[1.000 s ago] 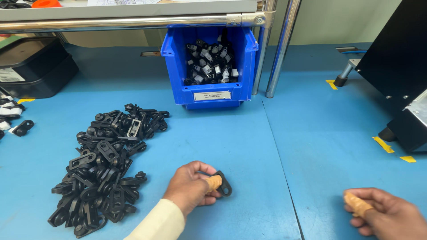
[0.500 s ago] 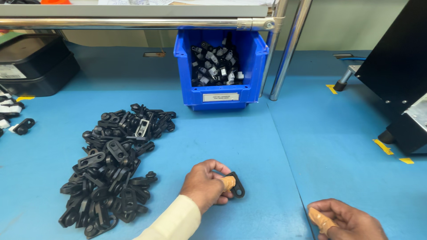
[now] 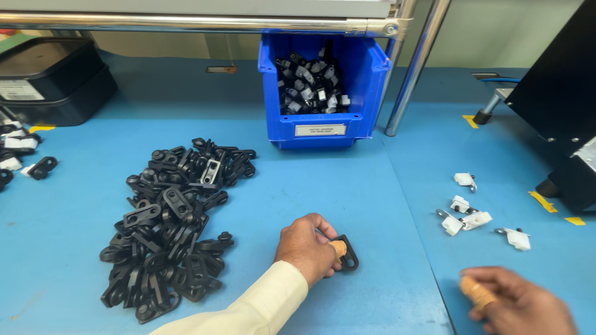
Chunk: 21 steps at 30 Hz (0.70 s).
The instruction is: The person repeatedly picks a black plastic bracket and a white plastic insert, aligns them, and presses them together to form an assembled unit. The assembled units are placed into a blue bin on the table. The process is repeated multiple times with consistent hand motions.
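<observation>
Smooth blue bench [image 3: 347,205], left hand [image 3: 305,247] in closed grip on flat black plastic bracket [image 3: 346,253] lying on it, right hand [image 3: 518,303] curled, grip contents indeterminable, heap of black brackets [image 3: 171,211] left, blue plastic bin [image 3: 320,87] behind, steel rail [image 3: 186,23] overhead.

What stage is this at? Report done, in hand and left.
Done: the blue bin at the back holds black parts fitted with white pieces.
In hand: the left hand holds one black bracket on the table; the right hand rests near four loose white clips, holding none.
Left: a big pile of black brackets lies to the left, so most looks undone.
</observation>
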Tool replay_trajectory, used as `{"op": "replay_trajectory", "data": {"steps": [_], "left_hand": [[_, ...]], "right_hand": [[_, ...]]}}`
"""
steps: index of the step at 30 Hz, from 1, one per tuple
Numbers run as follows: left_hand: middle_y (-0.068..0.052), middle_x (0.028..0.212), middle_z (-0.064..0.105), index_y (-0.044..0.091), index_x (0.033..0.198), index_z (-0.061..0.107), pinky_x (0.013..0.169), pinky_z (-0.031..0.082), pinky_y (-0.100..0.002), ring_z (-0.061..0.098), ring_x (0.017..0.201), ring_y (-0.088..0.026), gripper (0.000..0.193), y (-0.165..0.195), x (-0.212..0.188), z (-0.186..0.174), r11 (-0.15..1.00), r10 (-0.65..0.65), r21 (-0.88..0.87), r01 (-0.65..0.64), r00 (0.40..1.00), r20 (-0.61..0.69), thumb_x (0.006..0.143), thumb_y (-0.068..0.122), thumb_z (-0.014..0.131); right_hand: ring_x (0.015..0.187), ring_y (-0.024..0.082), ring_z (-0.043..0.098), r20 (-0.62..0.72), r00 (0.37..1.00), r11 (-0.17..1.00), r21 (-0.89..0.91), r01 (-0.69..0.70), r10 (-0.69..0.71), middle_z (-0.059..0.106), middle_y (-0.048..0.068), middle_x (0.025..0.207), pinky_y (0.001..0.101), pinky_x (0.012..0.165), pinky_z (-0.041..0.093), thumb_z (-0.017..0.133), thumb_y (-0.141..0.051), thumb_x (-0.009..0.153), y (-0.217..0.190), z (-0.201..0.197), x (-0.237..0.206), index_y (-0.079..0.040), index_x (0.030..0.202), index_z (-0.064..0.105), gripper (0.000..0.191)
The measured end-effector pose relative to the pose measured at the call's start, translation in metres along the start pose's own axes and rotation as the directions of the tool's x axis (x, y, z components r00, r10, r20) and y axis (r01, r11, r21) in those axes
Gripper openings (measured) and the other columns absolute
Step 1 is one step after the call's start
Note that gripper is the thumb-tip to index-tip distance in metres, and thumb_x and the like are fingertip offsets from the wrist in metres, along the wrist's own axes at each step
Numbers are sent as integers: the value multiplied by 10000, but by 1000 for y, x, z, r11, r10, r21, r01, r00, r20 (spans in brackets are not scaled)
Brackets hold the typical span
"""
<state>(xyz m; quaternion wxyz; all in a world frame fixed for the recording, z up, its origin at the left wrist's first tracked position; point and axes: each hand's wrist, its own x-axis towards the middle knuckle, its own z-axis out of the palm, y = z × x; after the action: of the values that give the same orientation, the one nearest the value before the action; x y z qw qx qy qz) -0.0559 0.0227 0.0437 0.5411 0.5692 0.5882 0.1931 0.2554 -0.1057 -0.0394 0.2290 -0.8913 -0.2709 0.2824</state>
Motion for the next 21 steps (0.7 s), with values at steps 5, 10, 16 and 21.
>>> {"op": "replay_trajectory", "data": {"steps": [5, 10, 16, 21], "left_hand": [[-73, 864, 724, 33, 977, 657, 538, 606, -280, 749, 646, -148, 148, 0, -3, -1, 1000, 1, 25, -1, 1000, -15, 859, -55, 637], [-58, 854, 720, 38, 972, 657, 538, 605, -279, 757, 659, -146, 129, 1, -5, 1, 999, -11, 38, 12, 1000, -28, 874, -43, 637], [-58, 803, 721, 38, 936, 652, 532, 589, -278, 747, 650, -139, 84, 0, -5, 1, 1000, 0, 29, 0, 1000, -16, 874, -6, 688], [-64, 840, 708, 39, 940, 632, 540, 595, -282, 746, 655, -146, 104, -2, -2, 3, 999, -32, -27, 31, 999, -31, 877, 10, 710]], "right_hand": [[805, 217, 737, -386, 907, 979, 41, 200, -169, 772, 125, 996, 395, 665, 606, 680, -59, 991, -19, -26, 23, -75, 1293, 734, 307], [843, 267, 725, -295, 868, 907, -268, 326, -399, 764, 71, 1033, 384, 806, 593, 760, -105, 859, -62, -13, 19, -198, 1319, 737, 470], [989, 223, 702, -224, 864, 837, -443, 321, -450, 709, 39, 1161, 357, 934, 588, 807, -196, 837, -78, 0, 22, -288, 1273, 768, 447], [1043, 193, 728, -114, 770, 741, -388, 548, -628, 761, -45, 1293, 335, 940, 582, 717, -126, 825, -59, -11, 31, -305, 1135, 855, 383]]}}
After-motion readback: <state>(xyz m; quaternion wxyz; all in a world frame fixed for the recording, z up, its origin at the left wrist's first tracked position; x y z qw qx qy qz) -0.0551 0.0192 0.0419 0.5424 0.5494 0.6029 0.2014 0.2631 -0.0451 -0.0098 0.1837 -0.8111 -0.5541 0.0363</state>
